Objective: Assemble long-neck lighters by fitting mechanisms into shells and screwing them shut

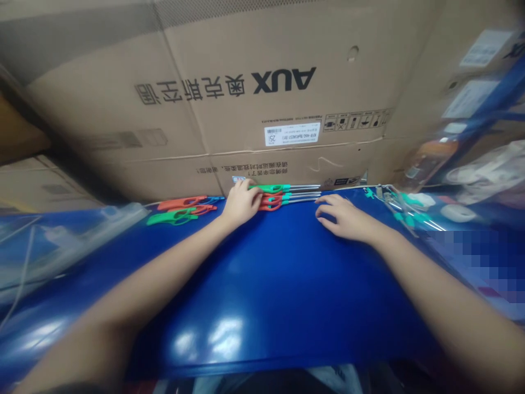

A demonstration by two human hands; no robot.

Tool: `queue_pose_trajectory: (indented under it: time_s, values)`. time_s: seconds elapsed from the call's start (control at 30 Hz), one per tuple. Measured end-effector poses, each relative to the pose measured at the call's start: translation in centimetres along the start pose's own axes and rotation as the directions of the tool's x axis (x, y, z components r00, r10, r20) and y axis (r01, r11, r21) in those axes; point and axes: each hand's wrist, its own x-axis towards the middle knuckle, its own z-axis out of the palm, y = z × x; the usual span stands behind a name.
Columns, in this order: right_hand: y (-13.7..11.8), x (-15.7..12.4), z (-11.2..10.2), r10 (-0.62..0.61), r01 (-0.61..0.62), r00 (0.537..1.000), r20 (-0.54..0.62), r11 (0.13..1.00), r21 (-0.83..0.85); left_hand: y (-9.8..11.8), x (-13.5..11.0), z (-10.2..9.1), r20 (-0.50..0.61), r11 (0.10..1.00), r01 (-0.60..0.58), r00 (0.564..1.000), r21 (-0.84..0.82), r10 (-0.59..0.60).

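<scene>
A small pile of long stick lighters (273, 197), with red and green handles and thin metal tubes, lies on the blue table top against the cardboard wall. My left hand (241, 203) is closed over the handle ends of the pile and hides part of them. Close to the tips of the metal tubes, my right hand (342, 216) is open, its curved fingers apart and holding nothing. Left of my left hand lie several loose handles, among them an orange one (182, 203) and a green one (170, 217).
A large cardboard box (197, 131) stands along the back of the blue table (283, 284). At the right are small metal tubes with teal parts (410, 213), a white roll (458, 213) and an orange bottle (429, 156). A clear plastic tray or bag (82, 241) lies left.
</scene>
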Motion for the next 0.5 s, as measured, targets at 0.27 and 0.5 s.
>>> queue_pose_trajectory:
  time_s: [0.27,0.5]
  values:
    - [-1.9,0.0,-0.1,-0.122,0.126,0.992,-0.040,0.987,0.102,0.2,-4.6,-2.1,0.065,0.999,-0.022,0.998,0.041,0.019]
    - [-4.0,-0.1,-0.5,-0.187,0.190,0.982,-0.034,0.969,0.160,-4.2,-8.5,-5.8,0.149,0.976,0.120,0.978,0.184,-0.148]
